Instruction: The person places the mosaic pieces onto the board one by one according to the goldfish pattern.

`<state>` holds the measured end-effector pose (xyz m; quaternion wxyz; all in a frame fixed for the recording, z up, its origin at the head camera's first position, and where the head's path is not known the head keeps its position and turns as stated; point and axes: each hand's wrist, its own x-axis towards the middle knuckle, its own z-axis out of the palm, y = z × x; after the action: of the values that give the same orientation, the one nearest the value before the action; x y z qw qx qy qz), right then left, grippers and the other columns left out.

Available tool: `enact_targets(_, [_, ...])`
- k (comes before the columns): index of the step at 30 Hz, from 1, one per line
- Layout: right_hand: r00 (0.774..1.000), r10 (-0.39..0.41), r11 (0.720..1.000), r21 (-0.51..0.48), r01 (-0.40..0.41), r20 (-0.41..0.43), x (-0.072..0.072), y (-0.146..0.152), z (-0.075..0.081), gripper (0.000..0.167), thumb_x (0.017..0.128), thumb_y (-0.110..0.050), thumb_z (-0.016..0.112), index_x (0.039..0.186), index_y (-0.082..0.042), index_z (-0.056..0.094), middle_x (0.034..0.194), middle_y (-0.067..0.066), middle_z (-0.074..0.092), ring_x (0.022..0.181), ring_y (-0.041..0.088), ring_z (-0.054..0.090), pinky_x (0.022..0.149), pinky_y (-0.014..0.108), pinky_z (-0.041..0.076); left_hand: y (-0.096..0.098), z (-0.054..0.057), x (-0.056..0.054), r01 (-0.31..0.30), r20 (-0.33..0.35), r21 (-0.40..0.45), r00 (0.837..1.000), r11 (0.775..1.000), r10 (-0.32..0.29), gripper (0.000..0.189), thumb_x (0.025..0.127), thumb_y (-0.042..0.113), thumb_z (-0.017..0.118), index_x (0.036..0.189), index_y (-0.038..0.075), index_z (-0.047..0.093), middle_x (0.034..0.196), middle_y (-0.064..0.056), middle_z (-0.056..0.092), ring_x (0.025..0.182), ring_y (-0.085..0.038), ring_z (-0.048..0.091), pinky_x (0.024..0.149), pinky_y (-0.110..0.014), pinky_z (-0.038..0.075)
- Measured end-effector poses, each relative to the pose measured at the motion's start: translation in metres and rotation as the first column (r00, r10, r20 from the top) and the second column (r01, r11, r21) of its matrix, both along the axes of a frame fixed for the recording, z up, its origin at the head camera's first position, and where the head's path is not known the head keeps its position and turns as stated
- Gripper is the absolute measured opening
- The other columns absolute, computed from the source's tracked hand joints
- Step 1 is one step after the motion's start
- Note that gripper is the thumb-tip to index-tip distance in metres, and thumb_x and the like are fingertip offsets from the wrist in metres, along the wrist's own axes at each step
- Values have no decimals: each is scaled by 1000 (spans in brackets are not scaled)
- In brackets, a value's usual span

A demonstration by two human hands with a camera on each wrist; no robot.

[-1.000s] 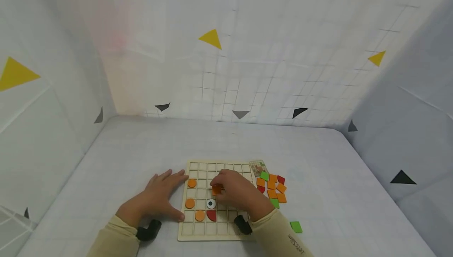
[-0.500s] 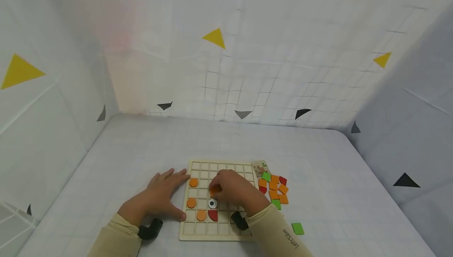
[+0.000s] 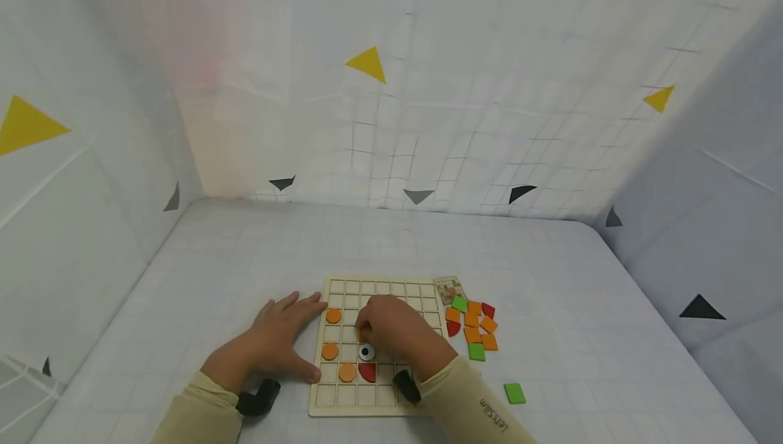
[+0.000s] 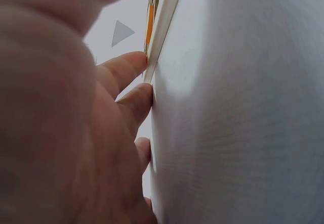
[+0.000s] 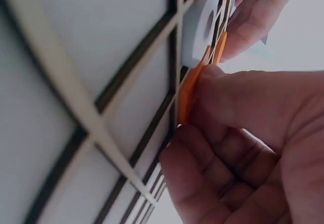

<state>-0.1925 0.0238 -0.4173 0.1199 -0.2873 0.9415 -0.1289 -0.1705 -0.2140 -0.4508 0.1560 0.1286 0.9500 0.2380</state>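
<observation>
A pale wooden grid board lies on the table. My left hand has its fingers spread, fingertips and thumb touching the board's left edge. Over the grid, my right hand pinches an orange tile between thumb and fingers. That tile leans at a cell just above a white disc with a black dot; the hand mostly hides it in the head view. Below the disc sits a red quarter-round piece. Orange discs occupy several cells on the left side.
Right of the board lie several loose orange squares, red pieces and green squares. One green square lies apart, nearer the front. A small printed pattern card sits by the board's upper right corner.
My right hand has shifted slightly left and lowered the orange tile toward the cell above the white disc. The left hand stays at the board's edge.
</observation>
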Motion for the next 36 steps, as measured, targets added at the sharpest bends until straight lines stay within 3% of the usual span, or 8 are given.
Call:
enact_targets(7, [999,38,997,62,-37,-23,6,-1,7,10,96,-18,69,92,-23,77,82,-11,57,74,8,49,70,22,49,-1,0,0,1,3,0,1000,1000,-1,120,52,63,94,155,29,42,167,6,30,157,-36,15,127,-64,5])
enact_targets(14, [1000,29,999,22,-29,-3,17,7,5,10,99,-24,66,97,-24,75,86,-14,62,77,6,54,76,23,54,-1,-2,2,4,5,-7,1000,1000,-4,121,51,64,93,155,28,42,167,5,30,157,-37,15,126,-66,5])
enact_targets(19, [1000,-13,1000,-20,13,26,28,17,10,17,99,-24,65,113,-23,75,108,-14,72,99,7,64,95,31,57,0,1,3,5,-1,-6,1000,1000,-5,120,52,62,94,155,28,42,167,4,30,157,-38,16,126,-66,6])
enact_targets(23, [996,-91,991,-94,93,20,31,38,17,29,98,-19,64,125,-17,72,125,-5,71,121,18,64,105,43,54,2,3,1,0,-12,-11,1000,1000,0,120,52,61,94,155,27,43,168,3,30,157,-38,15,126,-66,5])
enact_targets(28, [970,-241,945,-220,243,38,29,78,22,33,96,-11,65,128,-11,70,131,3,68,118,25,66,96,46,57,4,3,0,-12,-4,-21,1000,1000,12,120,51,60,95,154,27,44,167,2,31,157,-38,14,126,-65,5])
enact_targets(33, [922,-382,879,-282,384,65,28,115,26,38,93,-4,68,129,-13,70,137,4,65,114,24,67,82,37,59,4,3,0,-17,-1,-21,1000,1000,17,121,50,60,95,154,28,43,167,3,31,157,-38,14,126,-65,4])
enact_targets(36, [888,-453,847,-272,457,84,26,128,25,36,93,-3,67,128,-13,70,130,4,68,107,22,67,77,34,58,3,2,1,-15,1,-21,1000,1000,15,122,49,62,95,154,27,43,167,2,31,157,-39,14,126,-66,4])
